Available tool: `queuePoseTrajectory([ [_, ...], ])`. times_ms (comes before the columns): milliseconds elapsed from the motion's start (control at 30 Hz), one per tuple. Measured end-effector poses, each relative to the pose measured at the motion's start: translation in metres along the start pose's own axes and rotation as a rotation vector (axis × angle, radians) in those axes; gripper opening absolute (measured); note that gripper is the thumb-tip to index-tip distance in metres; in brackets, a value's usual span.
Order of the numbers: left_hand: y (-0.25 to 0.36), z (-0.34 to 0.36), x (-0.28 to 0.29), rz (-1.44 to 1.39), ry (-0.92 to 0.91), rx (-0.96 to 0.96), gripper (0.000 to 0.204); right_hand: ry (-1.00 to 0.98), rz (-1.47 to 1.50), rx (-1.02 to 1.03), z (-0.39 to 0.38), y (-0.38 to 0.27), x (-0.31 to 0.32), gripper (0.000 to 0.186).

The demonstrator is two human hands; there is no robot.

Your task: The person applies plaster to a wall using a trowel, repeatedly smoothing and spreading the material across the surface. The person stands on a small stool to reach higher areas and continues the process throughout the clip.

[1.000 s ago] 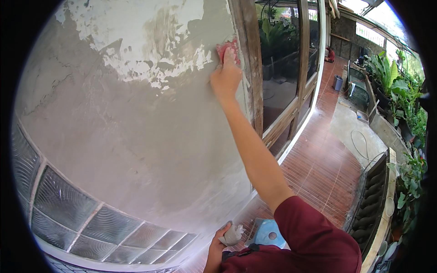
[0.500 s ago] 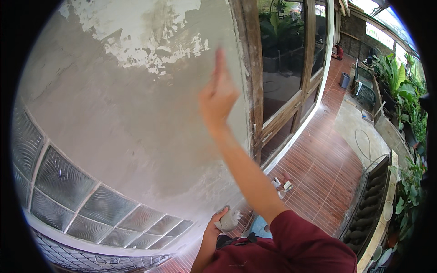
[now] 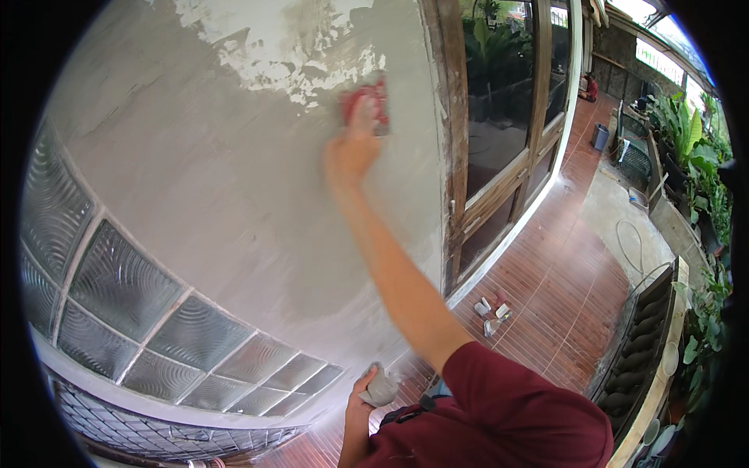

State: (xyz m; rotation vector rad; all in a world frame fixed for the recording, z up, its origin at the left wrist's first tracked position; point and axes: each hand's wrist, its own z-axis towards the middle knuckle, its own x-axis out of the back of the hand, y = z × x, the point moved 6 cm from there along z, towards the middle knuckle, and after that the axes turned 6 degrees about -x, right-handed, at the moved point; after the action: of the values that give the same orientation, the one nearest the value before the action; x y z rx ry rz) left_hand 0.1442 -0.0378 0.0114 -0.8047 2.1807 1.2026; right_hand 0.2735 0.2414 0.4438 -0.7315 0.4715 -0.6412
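My right hand point(image 3: 353, 156), blurred by motion, grips a flat red scraper point(image 3: 374, 105) against the grey plastered wall point(image 3: 257, 203), just below a patchy white area point(image 3: 281, 43). My left hand point(image 3: 357, 398), low in the view beside my dark red shirt, is closed on a lump of grey material point(image 3: 382, 387), perhaps bagged; I cannot tell. Left of and below the plaster runs a glass-block band point(image 3: 133, 288).
A wooden-framed glazed door point(image 3: 495, 101) stands to the right. The red tiled floor point(image 3: 562, 288) holds small items point(image 3: 491, 316) and, farther off, a bucket point(image 3: 599, 137). A railing point(image 3: 636, 351) and plants point(image 3: 690, 132) line the right side. A person point(image 3: 588, 88) sits at the far end.
My right hand and the red scraper have moved left across the wall, away from the door frame. The view has shifted slightly, with the door now farther right.
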Motion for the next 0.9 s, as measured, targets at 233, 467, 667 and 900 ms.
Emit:
queuePoseTrajectory([
  [233,0.009,-0.037,0.031,-0.133,-0.169,-0.006,0.048,-0.111,0.312,0.131,-0.102,-0.167,-0.018,0.068],
  [467,0.008,-0.08,0.052,-0.023,-0.039,-0.022,0.043,-0.022,0.475,0.216,-0.119,-0.189,0.037,0.07],
  [667,0.0,-0.121,0.08,-0.094,-0.019,0.005,0.039,0.046,0.02,-0.342,-0.041,-0.028,0.096,0.053],
  [900,-0.004,-0.142,0.107,-0.177,0.093,-0.035,0.025,0.2,-0.155,-0.058,0.016,0.082,0.115,0.051],
])
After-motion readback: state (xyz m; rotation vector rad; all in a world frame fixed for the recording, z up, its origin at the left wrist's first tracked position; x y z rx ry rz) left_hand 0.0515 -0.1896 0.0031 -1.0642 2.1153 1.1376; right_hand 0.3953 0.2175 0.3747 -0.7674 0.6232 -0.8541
